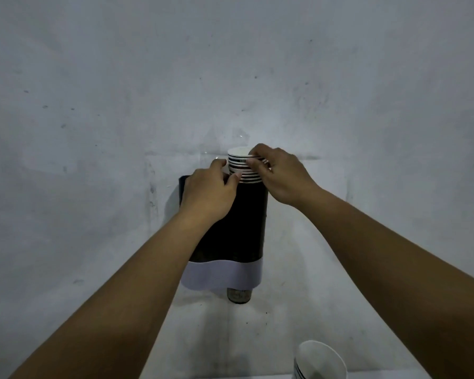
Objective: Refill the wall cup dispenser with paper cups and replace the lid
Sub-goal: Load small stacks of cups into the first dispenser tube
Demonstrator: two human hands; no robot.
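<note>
A dark tube-shaped cup dispenser (pixel 246 228) with a pale band at its bottom hangs on the wall. A stack of white paper cups with dark stripes (pixel 240 166) sticks out of its open top. My right hand (pixel 281 173) grips the stack's rims from the right, fingers curled over them. From the left, my left hand (pixel 210 191) holds the dispenser's top edge, its thumb touching the lower rims of the stack. One cup's bottom (pixel 238 295) pokes out below the dispenser. No lid is in view.
The grey scuffed wall (pixel 121 105) fills the view. Another white paper cup with dark stripes (pixel 320 361) stands with its mouth up at the bottom right, on a pale surface at the frame's lower edge.
</note>
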